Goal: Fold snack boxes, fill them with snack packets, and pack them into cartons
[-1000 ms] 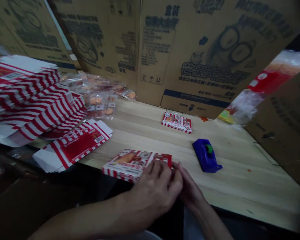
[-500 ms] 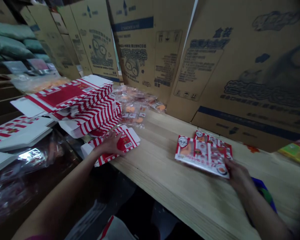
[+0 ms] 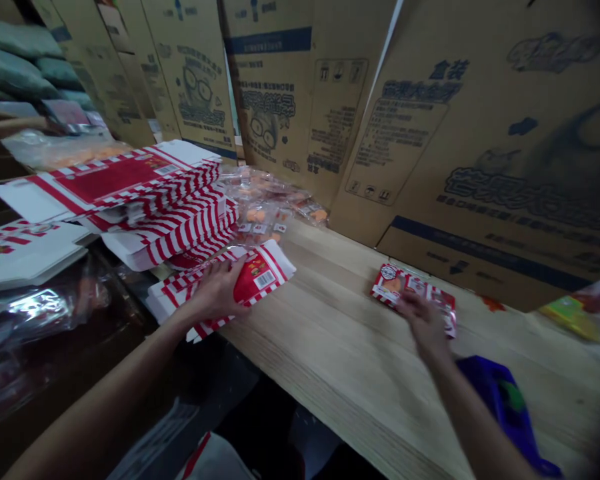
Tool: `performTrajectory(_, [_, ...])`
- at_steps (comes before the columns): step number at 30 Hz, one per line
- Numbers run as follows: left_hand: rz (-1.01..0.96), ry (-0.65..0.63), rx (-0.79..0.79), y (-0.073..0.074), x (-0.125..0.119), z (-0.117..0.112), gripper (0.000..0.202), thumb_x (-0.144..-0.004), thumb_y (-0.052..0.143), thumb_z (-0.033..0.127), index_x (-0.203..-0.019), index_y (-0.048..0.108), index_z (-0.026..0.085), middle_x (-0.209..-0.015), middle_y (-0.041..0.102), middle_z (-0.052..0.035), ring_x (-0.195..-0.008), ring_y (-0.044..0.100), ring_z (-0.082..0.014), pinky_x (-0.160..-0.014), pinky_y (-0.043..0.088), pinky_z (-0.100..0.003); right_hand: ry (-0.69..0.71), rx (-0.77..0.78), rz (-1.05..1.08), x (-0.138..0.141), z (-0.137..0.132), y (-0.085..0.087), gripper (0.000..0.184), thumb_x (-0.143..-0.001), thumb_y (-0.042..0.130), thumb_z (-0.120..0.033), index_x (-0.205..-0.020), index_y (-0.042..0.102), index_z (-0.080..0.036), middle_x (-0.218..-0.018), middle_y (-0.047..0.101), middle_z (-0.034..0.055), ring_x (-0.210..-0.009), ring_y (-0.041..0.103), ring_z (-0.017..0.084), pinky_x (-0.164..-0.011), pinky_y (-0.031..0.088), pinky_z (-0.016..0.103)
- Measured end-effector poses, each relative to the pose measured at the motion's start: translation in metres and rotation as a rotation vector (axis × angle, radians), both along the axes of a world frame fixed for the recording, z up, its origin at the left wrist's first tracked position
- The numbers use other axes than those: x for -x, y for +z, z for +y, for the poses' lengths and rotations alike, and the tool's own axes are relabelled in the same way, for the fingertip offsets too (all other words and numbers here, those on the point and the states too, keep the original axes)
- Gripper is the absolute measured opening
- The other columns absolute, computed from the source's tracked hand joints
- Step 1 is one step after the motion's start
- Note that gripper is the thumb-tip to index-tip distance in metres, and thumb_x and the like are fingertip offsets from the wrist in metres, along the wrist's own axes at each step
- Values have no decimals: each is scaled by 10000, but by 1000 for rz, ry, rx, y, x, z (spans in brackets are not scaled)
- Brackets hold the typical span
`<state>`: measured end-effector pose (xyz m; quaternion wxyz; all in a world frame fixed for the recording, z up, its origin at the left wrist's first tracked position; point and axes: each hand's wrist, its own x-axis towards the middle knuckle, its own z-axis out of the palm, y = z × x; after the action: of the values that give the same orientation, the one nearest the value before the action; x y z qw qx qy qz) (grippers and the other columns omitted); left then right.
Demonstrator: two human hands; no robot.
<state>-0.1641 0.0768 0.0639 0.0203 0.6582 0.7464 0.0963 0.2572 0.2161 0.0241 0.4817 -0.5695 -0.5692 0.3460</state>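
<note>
My left hand lies on a flat red-and-white striped carton blank at the table's left edge, fingers curled over it and lifting its near side. My right hand rests with spread fingers on top of a filled red-and-white box, which lies on the wooden table close to the cardboard wall. A second box seems to lie under it, but I cannot tell for sure.
A tall stack of striped carton blanks stands at left, with clear packets of orange snacks behind it. A blue tape dispenser lies under my right forearm. Big printed cardboard boxes wall the table's far side.
My right hand has set the filled box down further back by the wall and now lies flat on it. My left hand has gripped the top carton blank and raised it slightly.
</note>
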Motion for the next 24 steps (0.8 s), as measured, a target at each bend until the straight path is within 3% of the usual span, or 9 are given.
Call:
performTrajectory(2, [-67,-125,-71,10,-34,-11,1158,-574,763,511,-1508,184,147,-1378,453,-219,-1243,428,-426,-1051,295,-518,355,175,175,48,-48,2,378,-655,768,-419,-964,684,-220,-1023,711,119,-1016,640,307,-989,428,508])
performTrajectory(5, [-202,-272,-135,11,-84,-28,1158,-561,786,462,-1508,180,186,-1378,456,-188,-1239,439,-401,-1056,312,-515,646,277,467,106,-110,6,523,-610,829,-417,-1079,648,-272,-1149,701,66,-1073,642,282,-968,482,453])
performTrajectory(8, [-332,-305,-197,2,-119,-43,1211,-523,828,417,-1511,159,215,-1385,453,-170,-1256,429,-392,-1065,314,-528,594,284,559,123,-145,5,400,-641,824,-431,-970,675,-262,-1021,751,34,-972,686,269,-917,529,416])
performTrajectory(14, [-745,-319,-184,-2,-139,-60,1011,-602,823,338,-1457,297,218,-1361,474,-143,-1260,450,-327,-1045,393,-486,419,237,570,79,-168,-10,324,-721,788,-374,-975,715,-186,-988,764,84,-883,713,269,-854,556,418])
performTrajectory(19, [-1263,-213,-28,-14,-146,-64,602,-584,836,267,-1125,596,158,-1061,678,-90,-961,642,-263,-862,518,-391,302,221,533,52,-177,-15,249,-705,801,-341,-901,753,-195,-933,774,86,-831,721,276,-783,584,419])
performTrajectory(22, [-1614,-78,117,-29,-157,-67,417,-581,837,273,-931,666,125,-899,730,-69,-800,682,-238,-744,543,-355,273,225,473,46,-179,-19,246,-690,809,-348,-878,759,-196,-899,777,84,-788,723,271,-746,592,406])
performTrajectory(24, [-1741,-14,176,-38,-162,-71,349,-593,833,291,-852,685,109,-809,737,-56,-698,679,-209,-674,541,-324,266,238,438,44,-179,-23,246,-679,815,-347,-863,761,-193,-881,778,81,-760,722,270,-719,594,402])
